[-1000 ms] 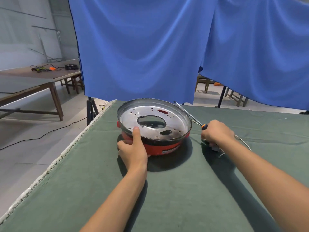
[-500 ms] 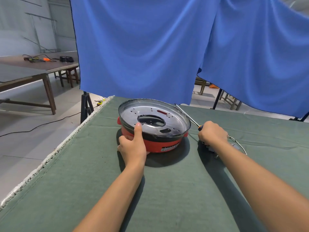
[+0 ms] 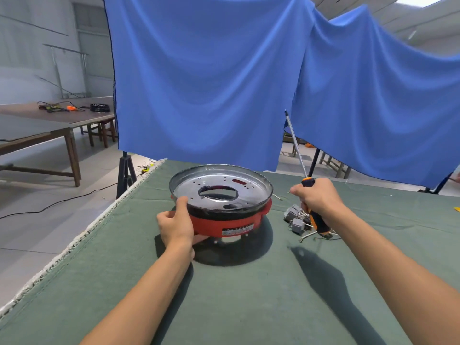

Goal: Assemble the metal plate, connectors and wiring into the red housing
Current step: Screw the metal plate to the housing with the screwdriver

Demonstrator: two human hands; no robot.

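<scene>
Far off to the left stands a wooden side table (image 3: pixel 49 125) with a tangle of cables and an orange tool (image 3: pixel 71 108) on it, well apart from the work. Nearer, the desk (image 3: pixel 236 295) is draped in green felt, its frayed pale edge running along the left side.

The left hand (image 3: pixel 175 224) has its grip closed on the near-left side of the red housing (image 3: pixel 224 224): the thumb lies up over the rim, and the fingers curl under the red wall. The housing seems tipped up a little on that side, with small feet and a shadow showing beneath it. A white label sits on its front face. Seated in the top of the housing is the metal plate (image 3: pixel 219 189), round and shiny, with a large central opening, a red slot toward the back and small holes scattered over it.

Just right of the housing, on the felt, lie the grey connectors (image 3: pixel 295 217) with thin wiring (image 3: pixel 313 235) trailing from them, apart from the housing.

The right hand (image 3: pixel 317 199) is wrapped tight around a screwdriver (image 3: pixel 297 150), held above the connectors. Its orange-and-black handle sticks out below the fist, and the long steel shaft points up and slightly left against the blue backdrop cloth (image 3: pixel 211 83), which hangs behind the whole desk.
</scene>
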